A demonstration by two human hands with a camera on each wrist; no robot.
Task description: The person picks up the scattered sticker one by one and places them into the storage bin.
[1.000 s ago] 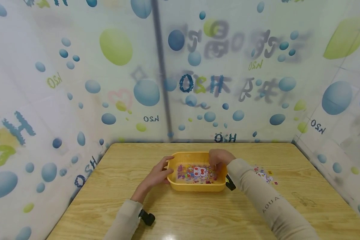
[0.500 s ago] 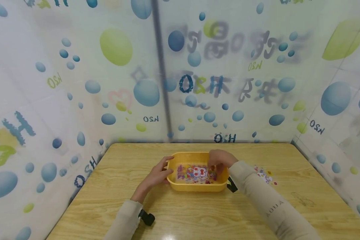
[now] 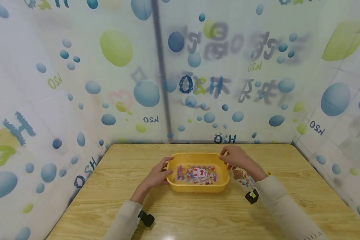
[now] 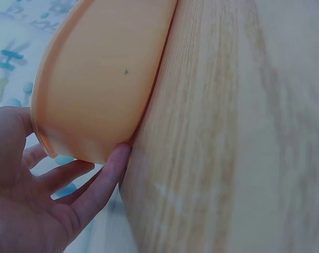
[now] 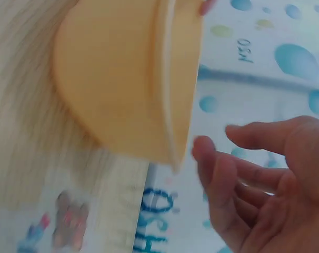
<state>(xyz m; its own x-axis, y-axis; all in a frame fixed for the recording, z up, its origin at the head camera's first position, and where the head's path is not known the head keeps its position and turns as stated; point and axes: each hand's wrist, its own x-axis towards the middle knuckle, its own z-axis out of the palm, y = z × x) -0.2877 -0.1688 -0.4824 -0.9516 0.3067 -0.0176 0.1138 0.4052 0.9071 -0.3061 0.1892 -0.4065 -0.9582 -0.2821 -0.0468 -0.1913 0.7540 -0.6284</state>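
A yellow plastic basin (image 3: 198,188) sits on the wooden table, and inside on its floor lies a clear sticker sheet (image 3: 199,173) with a white cartoon figure. My left hand (image 3: 156,175) holds the basin's left end, with thumb and fingertips at the rim and end wall in the left wrist view. By the far right corner of the basin is my right hand (image 3: 238,158), its fingers loosely bent and nothing between them, apart from the rim in the right wrist view. Beneath that hand, beside the basin, lie more colourful stickers (image 3: 243,176), among them a brown bear (image 5: 70,221).
The wooden table (image 3: 186,216) runs back to a pale curtain (image 3: 234,113) printed with blue and green bubbles, which also closes in both sides. A faint drawn mark (image 3: 302,200) shows on the table at the right. Both wrists wear black devices.
My right hand has lifted out of the basin and moved right, past its right rim. More of the sheet inside now shows. My left hand and the basin stay in place.
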